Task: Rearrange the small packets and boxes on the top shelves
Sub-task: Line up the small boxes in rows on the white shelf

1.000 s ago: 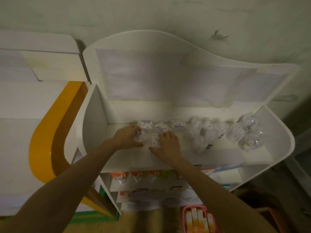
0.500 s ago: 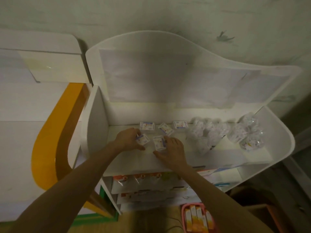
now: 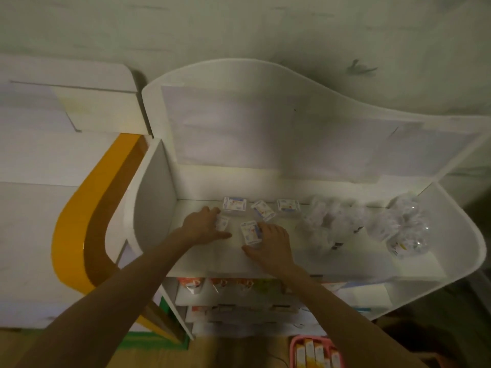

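Boxes (image 3: 250, 232) and (image 3: 222, 223) sit under both hands' fingers (image 3: 261, 227) on the top shelf (image 3: 265, 261).

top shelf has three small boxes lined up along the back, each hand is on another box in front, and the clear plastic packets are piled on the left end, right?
Not quite. The head view shows the clear plastic packets on the right end of the top shelf, not the left. The rest holds: three small boxes along the back, left hand and right hand each on another.

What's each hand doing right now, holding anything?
Left hand: fingers grip a small white box on the top shelf.
Right hand: fingers hold another small box.
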### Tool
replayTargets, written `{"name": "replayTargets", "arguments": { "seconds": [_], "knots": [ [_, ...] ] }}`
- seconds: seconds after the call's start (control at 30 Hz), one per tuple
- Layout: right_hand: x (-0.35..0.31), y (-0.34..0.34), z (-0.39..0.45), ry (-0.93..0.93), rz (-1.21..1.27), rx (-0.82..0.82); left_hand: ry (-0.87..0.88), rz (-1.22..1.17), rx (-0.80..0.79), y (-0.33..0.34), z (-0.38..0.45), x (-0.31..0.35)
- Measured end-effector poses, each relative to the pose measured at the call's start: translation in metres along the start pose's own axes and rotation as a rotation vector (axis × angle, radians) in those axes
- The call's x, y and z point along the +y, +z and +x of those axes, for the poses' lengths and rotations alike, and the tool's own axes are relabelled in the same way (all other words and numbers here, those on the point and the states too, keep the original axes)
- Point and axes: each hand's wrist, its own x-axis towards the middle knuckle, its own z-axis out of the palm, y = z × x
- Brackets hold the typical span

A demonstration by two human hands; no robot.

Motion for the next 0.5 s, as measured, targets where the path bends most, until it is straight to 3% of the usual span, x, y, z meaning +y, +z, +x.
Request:
{"name": "replayTargets", "arguments": {
  "seconds": [0.17,0.5],
  "knots": [
    [0.002,0.005,-0.001,-0.06,-0.014,0.045,-0.03,0.077,0.024,0.003,-0.01,0.003],
    [-0.007,-0.003,-0.001,-0.07,-0.082,0.012,-0.062,0.004,0.0,0.001,-0.025,-0.007]
  ]
}}
